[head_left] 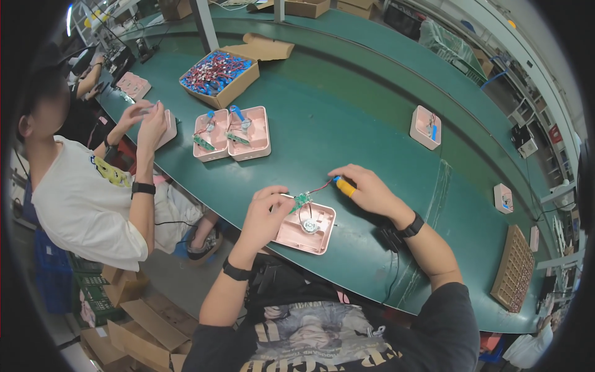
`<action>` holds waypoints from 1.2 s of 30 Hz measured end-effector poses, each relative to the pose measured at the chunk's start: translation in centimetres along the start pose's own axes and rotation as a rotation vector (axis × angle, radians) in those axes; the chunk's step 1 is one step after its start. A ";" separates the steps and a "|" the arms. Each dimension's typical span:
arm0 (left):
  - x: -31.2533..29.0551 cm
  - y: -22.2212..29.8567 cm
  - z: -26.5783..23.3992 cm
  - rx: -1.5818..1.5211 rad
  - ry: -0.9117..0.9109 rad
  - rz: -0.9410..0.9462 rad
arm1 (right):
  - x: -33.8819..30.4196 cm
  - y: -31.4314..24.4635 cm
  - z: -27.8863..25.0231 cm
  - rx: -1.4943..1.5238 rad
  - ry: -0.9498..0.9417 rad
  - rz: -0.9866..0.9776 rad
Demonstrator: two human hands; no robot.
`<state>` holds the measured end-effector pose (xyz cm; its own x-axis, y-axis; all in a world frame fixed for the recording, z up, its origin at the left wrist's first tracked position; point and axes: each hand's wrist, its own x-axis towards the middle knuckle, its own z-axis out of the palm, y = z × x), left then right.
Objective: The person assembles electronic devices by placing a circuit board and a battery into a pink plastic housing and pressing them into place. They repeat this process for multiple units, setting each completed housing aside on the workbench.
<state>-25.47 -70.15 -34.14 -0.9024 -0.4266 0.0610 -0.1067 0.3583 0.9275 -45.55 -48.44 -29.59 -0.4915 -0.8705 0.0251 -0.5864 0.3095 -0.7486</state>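
A pink plastic housing [321, 242] lies at the near edge of the bench in front of me, its hollow side up. Inside it sits a round, silvery part [310, 226] with thin wires. My left hand [265, 216] is closed at the housing's upper left, pinching a small green circuit board [302, 200] above the rim. Red and dark wires [320, 187] stretch from the board to a small blue battery [337, 179]. My right hand [370, 191] is closed on that battery, mostly covering it. A yellow cover [346, 188] wraps one of its fingers.
Two pink housings [250, 153] with boards and blue batteries stand at the left, before a carton [234, 93] of wired batteries. Other housings [425, 128] are farther right, near a brown compartment tray [513, 268]. At left, a co-worker's hands [152, 121] are raised beside another housing.
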 end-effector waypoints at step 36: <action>-1.4 -1.7 -1.1 0.004 -0.164 0.065 | 2.1 -4.1 4.0 -0.058 -0.088 -0.357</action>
<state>-23.59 -71.03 -35.37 -0.9634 -0.2614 0.0599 -0.0470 0.3845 0.9219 -41.55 -53.09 -29.12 -0.1938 -0.9564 0.2185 -0.7477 -0.0001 -0.6640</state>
